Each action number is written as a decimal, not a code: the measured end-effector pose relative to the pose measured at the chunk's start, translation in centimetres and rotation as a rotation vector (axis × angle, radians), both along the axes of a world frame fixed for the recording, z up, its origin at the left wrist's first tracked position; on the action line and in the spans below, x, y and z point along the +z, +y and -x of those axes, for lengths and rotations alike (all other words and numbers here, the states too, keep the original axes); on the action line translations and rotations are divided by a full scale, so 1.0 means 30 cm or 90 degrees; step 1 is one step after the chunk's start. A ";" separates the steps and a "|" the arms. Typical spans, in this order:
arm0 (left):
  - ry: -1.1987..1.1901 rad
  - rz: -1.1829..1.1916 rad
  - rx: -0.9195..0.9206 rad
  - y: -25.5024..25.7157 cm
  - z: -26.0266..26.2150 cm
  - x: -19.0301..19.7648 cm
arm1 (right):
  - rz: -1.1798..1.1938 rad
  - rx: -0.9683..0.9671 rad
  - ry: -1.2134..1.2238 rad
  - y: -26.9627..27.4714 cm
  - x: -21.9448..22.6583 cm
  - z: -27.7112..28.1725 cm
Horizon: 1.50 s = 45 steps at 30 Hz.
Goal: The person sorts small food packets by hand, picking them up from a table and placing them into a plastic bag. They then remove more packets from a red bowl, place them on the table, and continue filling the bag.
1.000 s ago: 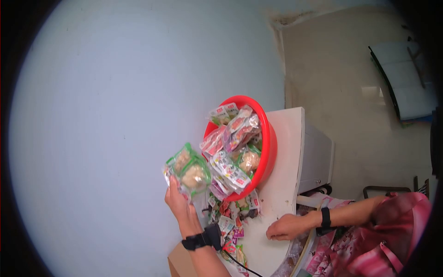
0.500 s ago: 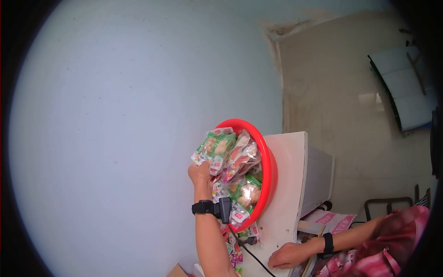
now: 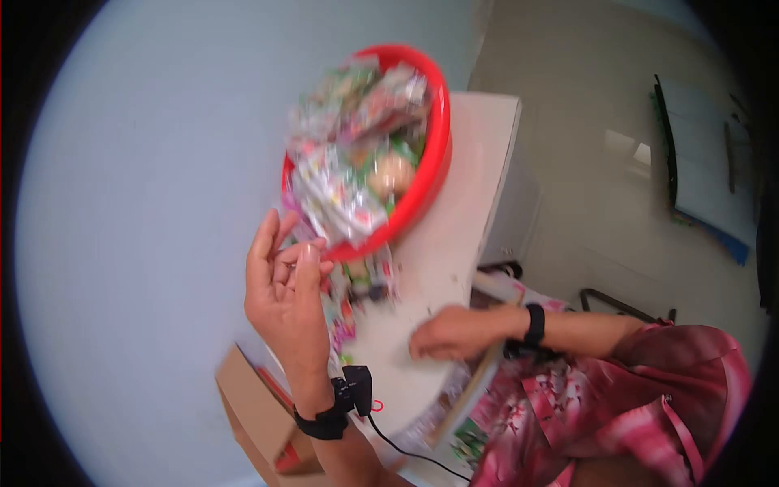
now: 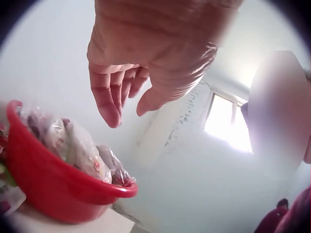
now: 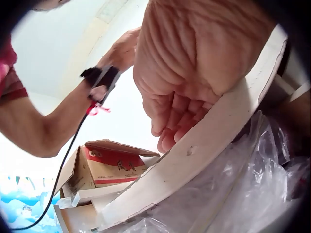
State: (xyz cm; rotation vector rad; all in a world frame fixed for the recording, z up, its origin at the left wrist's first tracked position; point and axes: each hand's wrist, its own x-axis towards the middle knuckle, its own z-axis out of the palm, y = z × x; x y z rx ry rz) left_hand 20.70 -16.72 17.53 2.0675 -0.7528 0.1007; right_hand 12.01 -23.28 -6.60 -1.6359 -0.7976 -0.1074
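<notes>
A red plastic basin (image 3: 438, 154) heaped with clear snack packs (image 3: 333, 191) stands on the white table. My left hand (image 3: 284, 284) holds nothing; its fingers are loosely bent just in front of the basin's near rim. The left wrist view shows that same hand (image 4: 150, 63) empty, with the basin (image 4: 63, 189) below and to its left. Over the table's near edge lies my right hand (image 3: 454, 333), its fingers loosely curled. Nothing shows in the right hand's fingers (image 5: 182, 116) in the right wrist view, where they are beside the table edge.
Small colourful packets (image 3: 357, 284) lie on the table (image 3: 422, 284) in front of the basin. An open cardboard box (image 3: 251, 406) stands at the lower left by the wall. Clear plastic bags (image 5: 228, 179) sit below the table edge. A black cable (image 3: 406, 450) trails from the left wrist.
The left hand carried a green-edged snack pack to the far left of the basin, let it go there, and has drawn back towards me. The right hand stays by the table edge.
</notes>
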 end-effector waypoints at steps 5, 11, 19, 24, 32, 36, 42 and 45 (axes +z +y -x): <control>0.036 0.035 0.148 0.345 0.312 -0.117 | -0.001 -0.022 -0.005 -0.003 0.027 -0.003; 0.117 0.172 0.390 0.708 0.654 -0.397 | 0.054 -0.041 0.022 0.003 0.048 0.006; -0.029 0.039 0.746 0.837 0.968 -0.795 | 0.079 -0.109 0.006 0.054 0.046 0.010; -0.019 -0.094 0.805 0.825 0.988 -0.798 | 0.032 -0.099 0.105 0.079 0.052 0.022; -0.085 -0.194 0.749 0.889 0.918 -0.905 | 0.080 -0.122 0.087 0.095 0.058 0.025; -0.170 -0.129 0.709 0.840 0.924 -0.859 | 0.027 -0.101 0.120 0.101 0.045 0.027; -0.282 -0.074 0.559 0.703 0.962 -0.810 | -0.101 -0.068 0.330 0.133 0.086 0.119; -0.304 -0.036 0.476 0.641 0.950 -0.794 | -0.008 0.036 0.305 0.197 0.128 0.235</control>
